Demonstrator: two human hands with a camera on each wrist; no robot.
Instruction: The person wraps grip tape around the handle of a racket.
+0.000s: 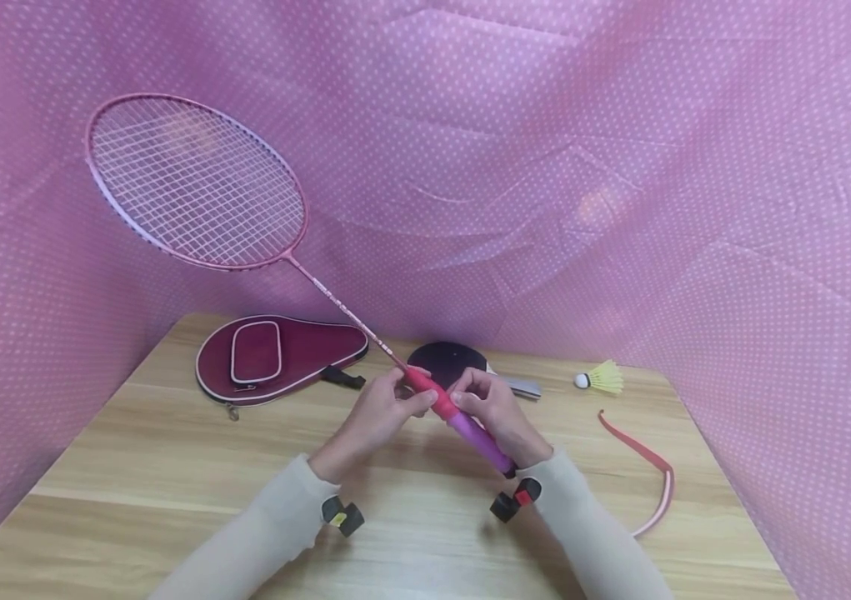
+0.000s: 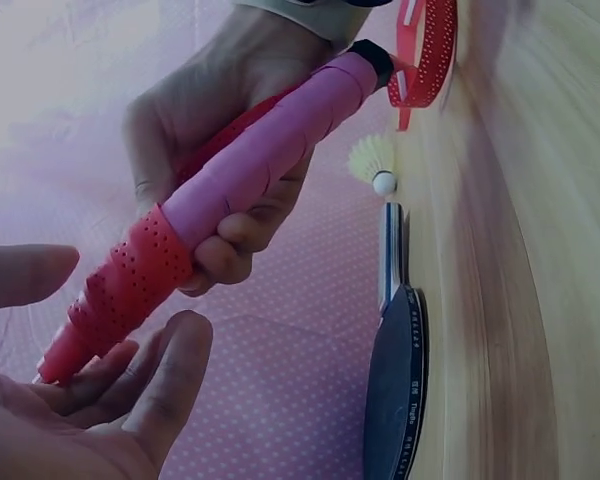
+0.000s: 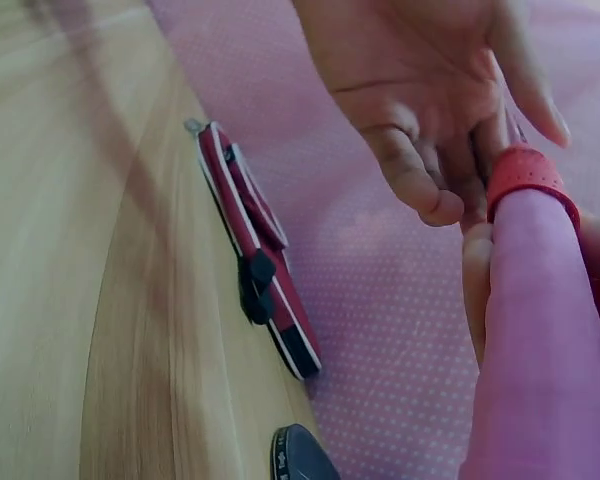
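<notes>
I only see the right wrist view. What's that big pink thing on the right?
Observer: A racket handle; the head view shows the strung head up in the air.
Operator: Who's holding it?
Observer: The right hand grips the handle; the left hand touches its red tape.
Operator: And that black thing at the bottom?
Observer: A ping-pong paddle lying flat on the table.
Operator: Anything else I can't see?
Observer: A yellow shuttlecock and a loose red strip, over on the table's right side.
</notes>
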